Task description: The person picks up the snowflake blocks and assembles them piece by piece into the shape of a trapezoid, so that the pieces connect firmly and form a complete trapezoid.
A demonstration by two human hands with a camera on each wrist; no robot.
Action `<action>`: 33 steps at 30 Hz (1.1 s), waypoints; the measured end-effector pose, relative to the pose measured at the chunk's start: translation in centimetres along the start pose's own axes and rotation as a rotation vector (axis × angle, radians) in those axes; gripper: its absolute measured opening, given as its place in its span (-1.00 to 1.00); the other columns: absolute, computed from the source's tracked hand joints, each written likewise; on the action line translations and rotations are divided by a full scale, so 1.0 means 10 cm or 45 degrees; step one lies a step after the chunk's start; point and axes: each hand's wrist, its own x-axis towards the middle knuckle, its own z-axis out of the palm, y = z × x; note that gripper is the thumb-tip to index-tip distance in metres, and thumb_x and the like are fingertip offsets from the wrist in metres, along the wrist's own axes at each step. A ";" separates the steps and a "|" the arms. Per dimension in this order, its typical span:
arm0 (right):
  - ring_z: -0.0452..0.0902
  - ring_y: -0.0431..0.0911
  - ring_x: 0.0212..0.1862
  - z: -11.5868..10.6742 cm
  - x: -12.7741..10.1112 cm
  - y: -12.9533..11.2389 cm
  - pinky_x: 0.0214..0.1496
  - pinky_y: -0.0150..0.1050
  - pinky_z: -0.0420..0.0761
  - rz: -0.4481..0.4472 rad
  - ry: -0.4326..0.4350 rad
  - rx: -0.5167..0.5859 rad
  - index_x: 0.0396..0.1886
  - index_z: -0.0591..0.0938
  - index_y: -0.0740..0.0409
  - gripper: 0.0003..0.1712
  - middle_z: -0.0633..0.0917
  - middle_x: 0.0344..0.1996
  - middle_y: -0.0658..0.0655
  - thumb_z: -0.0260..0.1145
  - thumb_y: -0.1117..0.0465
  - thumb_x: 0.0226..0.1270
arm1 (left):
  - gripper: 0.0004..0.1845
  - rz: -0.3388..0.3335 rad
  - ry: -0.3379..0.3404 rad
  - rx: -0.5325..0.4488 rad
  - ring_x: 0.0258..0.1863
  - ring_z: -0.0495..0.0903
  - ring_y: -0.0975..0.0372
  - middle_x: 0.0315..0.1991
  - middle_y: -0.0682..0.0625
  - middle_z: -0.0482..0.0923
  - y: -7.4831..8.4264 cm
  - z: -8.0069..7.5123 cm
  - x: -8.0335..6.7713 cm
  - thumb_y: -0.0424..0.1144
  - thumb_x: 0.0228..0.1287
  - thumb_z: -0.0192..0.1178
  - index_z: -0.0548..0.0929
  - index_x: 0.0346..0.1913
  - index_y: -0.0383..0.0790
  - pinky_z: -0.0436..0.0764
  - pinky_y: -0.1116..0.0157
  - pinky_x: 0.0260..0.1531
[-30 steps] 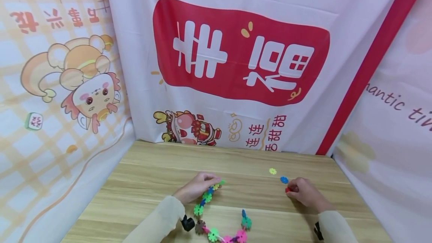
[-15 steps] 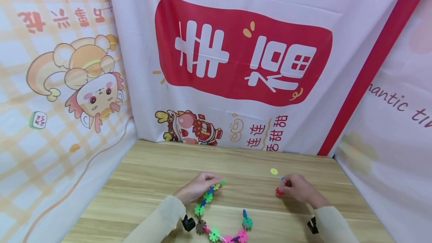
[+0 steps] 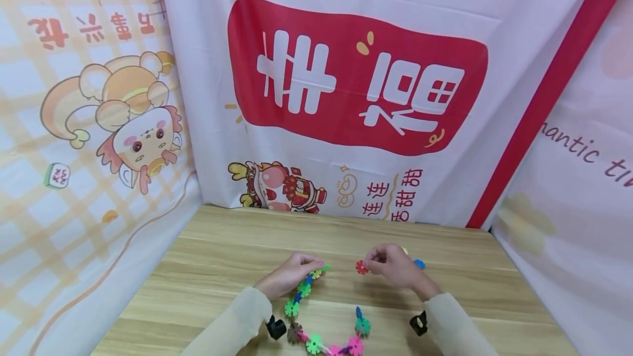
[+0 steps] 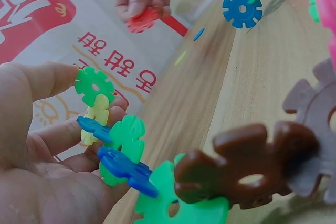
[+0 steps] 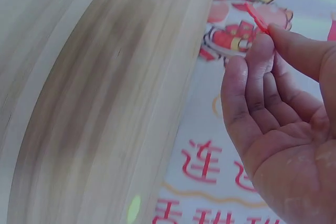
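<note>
My left hand [image 3: 292, 275] pinches the green end disc [image 4: 94, 86] of a chain of notched plastic snowflake discs. The chain runs from that disc through yellow, blue and green pieces to a brown disc [image 3: 295, 333]. From there it curves along the table past pink discs [image 3: 355, 345] to a teal-looking disc [image 3: 363, 326] with a blue piece at the far end. In my right hand [image 3: 395, 268], thumb and forefinger pinch a single red snowflake disc [image 3: 362, 267] by its edge. A gap separates the red disc from the green end disc.
A loose blue disc [image 3: 419, 263] lies on the wooden table [image 3: 237, 235] behind my right hand. Close by, a yellow disc [image 3: 405, 250] is partly hidden by that hand. Printed cloth [image 3: 356, 180] hangs along the table's back and sides.
My right hand has picked up the red disc from beside the blue one and carried it left, toward the left hand. The left hand and the chain have stayed in place.
</note>
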 end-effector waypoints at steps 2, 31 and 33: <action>0.65 -0.12 -0.23 0.07 0.05 -0.04 -0.05 0.02 0.79 0.005 0.000 0.049 -0.18 0.72 0.08 -0.85 0.75 -0.30 0.07 0.36 0.10 0.55 | -0.56 -0.004 0.003 0.000 0.18 0.61 0.15 0.19 0.01 0.71 0.00 0.00 0.00 0.12 0.58 0.16 0.77 0.12 -0.15 0.46 -0.18 0.42; 0.70 -0.10 -0.30 0.54 0.23 -0.30 -0.17 -0.14 0.81 -0.006 0.040 0.216 -0.19 0.71 0.22 -0.84 0.77 -0.34 0.13 0.38 0.19 0.53 | -0.65 0.015 0.002 -0.010 0.03 0.66 0.19 0.09 -0.05 0.75 0.02 -0.02 -0.01 0.04 0.54 0.26 0.78 0.10 -0.12 0.67 0.19 0.14; 0.72 -0.08 -0.29 0.56 0.21 -0.32 -0.16 -0.15 0.82 0.011 0.049 0.235 -0.19 0.71 0.23 -0.84 0.77 -0.33 0.14 0.38 0.20 0.53 | -0.66 0.017 0.002 -0.011 0.02 0.66 0.19 0.06 -0.03 0.75 0.00 -0.02 0.00 0.06 0.52 0.28 0.78 0.08 -0.11 0.66 0.23 0.09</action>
